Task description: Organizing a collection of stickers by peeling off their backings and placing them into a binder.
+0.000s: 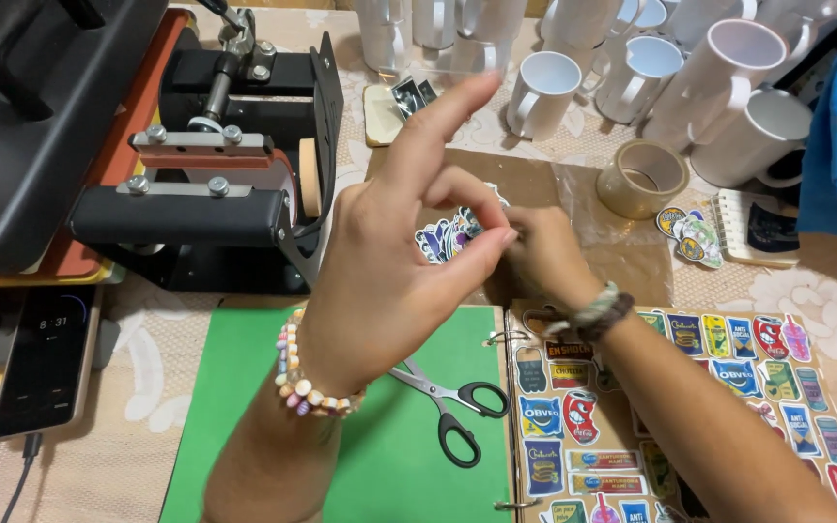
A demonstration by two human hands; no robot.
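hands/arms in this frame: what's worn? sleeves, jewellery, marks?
Both forearms are bare, no sleeves or gloves. The left hand has a beaded bracelet at the wrist, pastel and orange beads. The right hand has a braided band, pale green-white beside dark brown. No rings or markings visible.

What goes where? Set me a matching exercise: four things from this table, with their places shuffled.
Things:
1. scissors
2. tape roll
3. phone
4. small sticker

Places:
A. beside the white mugs
B. pinched between left hand and right hand
C. on the green sheet
D. at the left table edge, under the press

Pairs: 1-C, 2-A, 3-D, 4-B
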